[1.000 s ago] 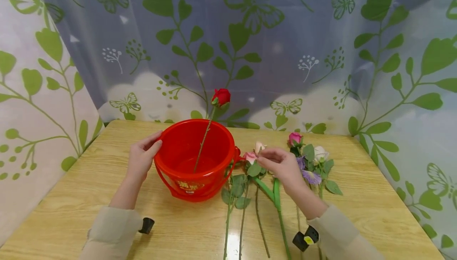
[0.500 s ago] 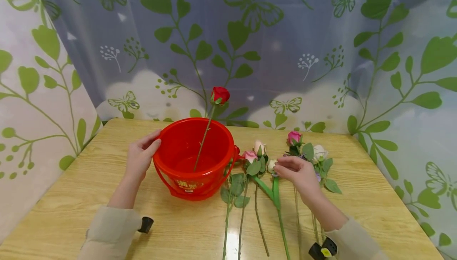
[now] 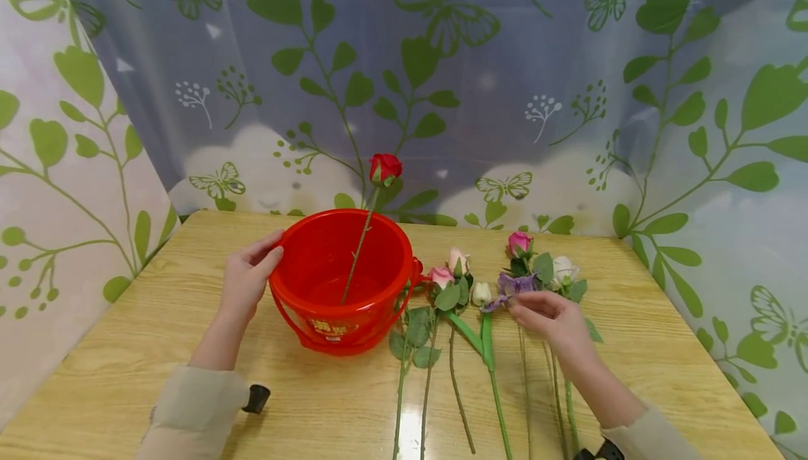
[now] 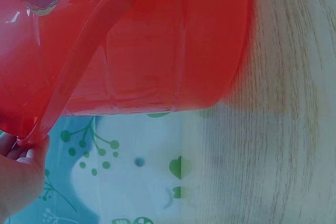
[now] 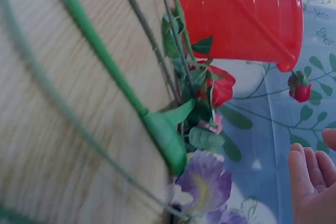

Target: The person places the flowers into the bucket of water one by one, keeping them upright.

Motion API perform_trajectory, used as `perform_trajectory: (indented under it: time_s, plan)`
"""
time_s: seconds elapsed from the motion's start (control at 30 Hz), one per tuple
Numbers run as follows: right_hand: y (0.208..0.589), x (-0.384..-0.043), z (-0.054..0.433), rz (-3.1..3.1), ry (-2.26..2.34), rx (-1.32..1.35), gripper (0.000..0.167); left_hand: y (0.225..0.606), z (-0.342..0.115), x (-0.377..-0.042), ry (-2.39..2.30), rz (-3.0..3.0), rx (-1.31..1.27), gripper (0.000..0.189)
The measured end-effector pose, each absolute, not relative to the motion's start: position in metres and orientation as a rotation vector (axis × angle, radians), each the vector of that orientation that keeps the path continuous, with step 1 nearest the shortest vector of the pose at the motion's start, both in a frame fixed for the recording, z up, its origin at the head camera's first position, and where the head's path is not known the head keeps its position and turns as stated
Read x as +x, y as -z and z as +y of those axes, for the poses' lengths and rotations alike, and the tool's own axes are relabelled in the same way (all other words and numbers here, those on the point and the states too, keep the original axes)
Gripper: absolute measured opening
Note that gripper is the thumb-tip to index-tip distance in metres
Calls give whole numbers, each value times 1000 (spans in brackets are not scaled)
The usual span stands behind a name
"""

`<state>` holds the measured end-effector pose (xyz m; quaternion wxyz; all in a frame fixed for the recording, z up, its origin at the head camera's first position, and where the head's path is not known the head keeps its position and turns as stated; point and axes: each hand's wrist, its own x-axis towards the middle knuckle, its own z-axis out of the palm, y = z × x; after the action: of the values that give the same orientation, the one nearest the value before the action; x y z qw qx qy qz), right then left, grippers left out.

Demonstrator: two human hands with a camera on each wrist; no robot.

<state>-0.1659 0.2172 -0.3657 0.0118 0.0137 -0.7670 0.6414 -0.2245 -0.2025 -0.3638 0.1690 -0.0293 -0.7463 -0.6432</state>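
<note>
My left hand (image 3: 246, 278) holds the rim of a red plastic bucket (image 3: 341, 334), thumb outside and fingers at the edge. Inside the bucket leans a single red rose (image 3: 385, 169), its bloom well above the rim. On the right, my right hand (image 3: 562, 327) hovers with loosely bent fingers by a purple flower (image 3: 517, 285). In the right wrist view, a gap shows between those fingers (image 5: 300, 174) and the purple petals (image 5: 205, 182); nothing is in the hand. A white tulip (image 3: 482, 294) with green leaves lies just left of it.
Left of the tulip lie a pink rose (image 3: 440, 276) and a pale peach rose (image 3: 458, 261). A magenta rose (image 3: 520, 243) and a white rose (image 3: 564, 271) lie farther right. Stems run toward the wooden table's (image 3: 315, 411) front. A patterned curtain (image 3: 480, 95) stands behind.
My right hand has moved right, from over the pink rose past the tulip to the purple flower, uncovering the tulip. My left hand stays on the bucket.
</note>
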Motion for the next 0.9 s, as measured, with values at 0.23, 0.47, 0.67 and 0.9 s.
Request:
perform_trajectory:
  time_s: [0.23, 0.47, 0.67, 0.9]
  plan:
    - [372, -160, 234, -2416, -1965, -11, 30, 364, -203, -224, 1831, -2124, -80, 36]
    - [377, -153, 251, -2417, -1983, -72, 29, 364, -203, -223, 1836, -2130, -83, 36]
    - [394, -157, 273, -2445, -1949, -162, 33, 364, -203, -224, 1835, -2122, -93, 36]
    - [428, -167, 310, -2436, -2020, -186, 39, 364, -204, -225, 1841, -2109, -116, 36]
